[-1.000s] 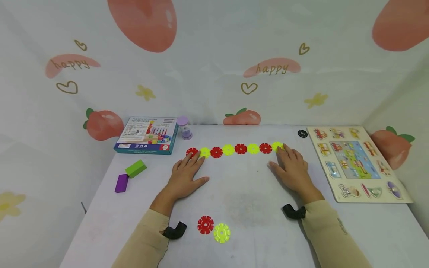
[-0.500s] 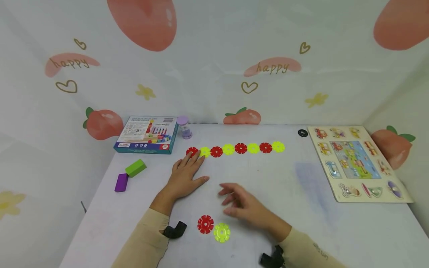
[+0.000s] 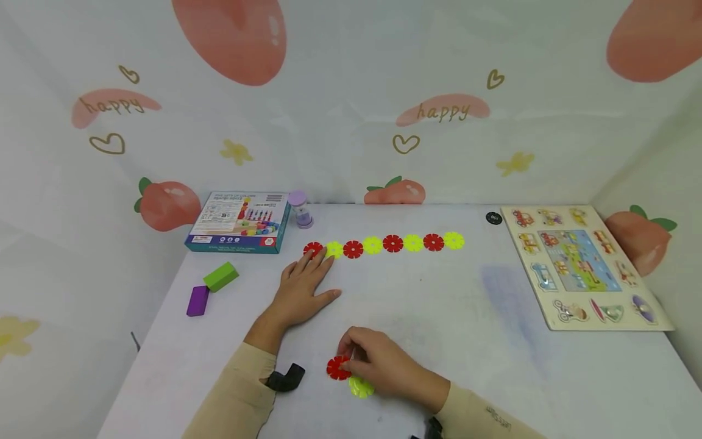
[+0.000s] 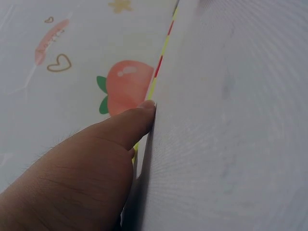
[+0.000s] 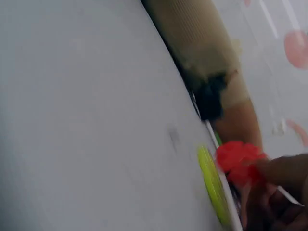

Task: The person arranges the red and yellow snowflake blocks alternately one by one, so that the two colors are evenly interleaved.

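A row of flat, notched discs, alternately red and yellow-green, runs across the back of the table; a red disc (image 3: 392,243) lies mid-row and a yellow-green disc (image 3: 454,240) ends it on the right. My left hand (image 3: 300,292) rests flat with spread fingers, its fingertips touching the row's left end. Near the front, my right hand (image 3: 381,363) pinches a loose red disc (image 3: 336,368) between thumb and fingers. In the right wrist view the red disc (image 5: 237,161) is tilted off the table. A loose yellow-green disc (image 3: 361,387) lies just under the right hand, partly covered by it.
A boxed set (image 3: 238,222) and a small purple sand timer (image 3: 301,210) stand at the back left. Green (image 3: 221,277) and purple (image 3: 198,301) blocks lie left of the left hand. A wooden picture puzzle board (image 3: 584,268) and a black round piece (image 3: 494,218) are at the right.
My right hand has left the row's right end, come forward and left, and taken hold of the loose red disc. The left hand has stayed in place.
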`<state>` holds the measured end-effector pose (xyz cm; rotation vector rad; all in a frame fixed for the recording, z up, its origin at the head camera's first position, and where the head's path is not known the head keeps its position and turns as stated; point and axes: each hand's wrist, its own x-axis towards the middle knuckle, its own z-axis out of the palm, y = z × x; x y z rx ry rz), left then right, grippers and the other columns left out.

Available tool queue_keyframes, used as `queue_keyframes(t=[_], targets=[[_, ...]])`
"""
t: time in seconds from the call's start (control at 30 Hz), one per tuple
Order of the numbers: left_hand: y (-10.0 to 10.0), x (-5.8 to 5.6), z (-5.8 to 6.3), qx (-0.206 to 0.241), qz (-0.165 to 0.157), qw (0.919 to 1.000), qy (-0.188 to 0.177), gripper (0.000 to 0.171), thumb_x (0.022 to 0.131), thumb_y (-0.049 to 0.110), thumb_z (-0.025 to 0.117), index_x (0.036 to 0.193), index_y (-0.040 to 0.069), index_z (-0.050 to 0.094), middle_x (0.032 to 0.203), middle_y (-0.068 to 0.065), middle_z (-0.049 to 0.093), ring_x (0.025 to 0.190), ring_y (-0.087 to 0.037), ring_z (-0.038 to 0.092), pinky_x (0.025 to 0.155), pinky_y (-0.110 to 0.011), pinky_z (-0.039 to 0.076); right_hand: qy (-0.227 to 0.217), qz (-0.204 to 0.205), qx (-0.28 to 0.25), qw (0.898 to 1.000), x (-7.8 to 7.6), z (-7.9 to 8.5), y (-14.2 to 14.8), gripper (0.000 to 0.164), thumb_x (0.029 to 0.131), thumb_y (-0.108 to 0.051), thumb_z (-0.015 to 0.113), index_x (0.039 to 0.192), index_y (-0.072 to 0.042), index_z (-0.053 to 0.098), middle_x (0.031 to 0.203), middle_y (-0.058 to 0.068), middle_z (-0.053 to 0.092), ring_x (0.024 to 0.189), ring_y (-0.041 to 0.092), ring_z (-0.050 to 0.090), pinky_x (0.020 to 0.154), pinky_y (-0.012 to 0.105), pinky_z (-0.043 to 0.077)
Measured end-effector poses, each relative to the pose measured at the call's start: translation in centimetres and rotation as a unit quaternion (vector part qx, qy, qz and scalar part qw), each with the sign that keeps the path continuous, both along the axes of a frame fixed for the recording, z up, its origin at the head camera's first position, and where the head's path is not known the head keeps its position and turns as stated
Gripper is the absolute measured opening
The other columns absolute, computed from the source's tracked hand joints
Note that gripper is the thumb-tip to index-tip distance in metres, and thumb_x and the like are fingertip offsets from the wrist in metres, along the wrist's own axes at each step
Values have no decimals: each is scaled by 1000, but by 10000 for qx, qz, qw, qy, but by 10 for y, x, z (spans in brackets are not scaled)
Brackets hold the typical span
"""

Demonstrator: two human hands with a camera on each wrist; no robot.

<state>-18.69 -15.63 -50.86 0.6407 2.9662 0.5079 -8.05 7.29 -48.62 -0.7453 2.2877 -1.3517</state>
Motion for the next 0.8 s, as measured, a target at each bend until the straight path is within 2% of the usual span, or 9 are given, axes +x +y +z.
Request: queue_keyframes(t=[0.07,0.13,0.27,0.4,0.53,0.6,0.67,0.73,0.8], targets=[[0,0,0,10,-14,10000,-28,80,87,67,48,152,26,28,159,4,12,144,-26,3,108,-57,5,-204,-254,-474,9983,-7,4,10,16,89,-22,70,102,-24,61,85,-9,61,72,11,57,63,25,51],[0,0,1,4,-34,10000,-52,80,87,67,48,152,26,27,159,4,11,144,-26,3,108,-57,4,-219,-693,-819,9940,-17,7,25,15,90,-22,69,104,-22,62,87,-5,63,71,15,59,62,29,52],[0,-1,1,-19,-39,9999,-119,80,87,68,46,153,27,25,159,5,10,144,-25,2,109,-55,3,-26,-1890,-1264,9738,-45,9,68,18,91,-19,68,108,-15,61,94,4,61,73,23,62,64,35,55],[0,0,-1,12,-32,9999,-162,81,87,69,46,153,27,25,159,5,9,144,-26,2,108,-56,3,323,-3209,-1237,9384,-76,1,119,16,94,-12,62,108,-6,57,100,12,57,78,26,64,67,31,55],[0,-1,-2,22,-40,9999,-161,81,86,70,45,153,27,25,159,5,9,144,-26,1,108,-56,4,463,-4522,-547,8890,-96,-14,162,18,98,-15,56,113,-5,58,106,9,58,87,20,61,69,21,52],[0,-1,-2,12,-50,9999,-143,82,86,70,44,153,28,24,159,5,9,144,-26,1,108,-56,4,319,-4920,-223,8697,-102,-18,177,26,99,-21,53,121,-8,59,113,7,57,91,18,59,70,19,50],[-1,-1,-2,-5,-45,9999,-128,82,86,71,43,153,28,24,159,5,9,144,-26,0,108,-56,4,238,-5020,64,8645,-107,-18,187,34,99,-26,53,129,-10,56,121,8,54,94,19,57,69,17,50],[-1,-2,-3,-12,-45,9999,-134,82,86,72,42,153,28,23,159,6,8,144,-25,0,109,-55,4,276,-4917,334,8697,-109,-17,191,42,99,-30,52,135,-10,53,132,10,48,104,24,54,80,26,51],[-1,-2,-3,-29,-51,9999,-132,82,86,72,42,153,29,23,159,7,7,144,-25,-1,109,-55,3,519,-4682,846,8780,-110,-16,193,48,98,-32,53,140,-8,49,143,13,38,119,31,46,92,39,46]])
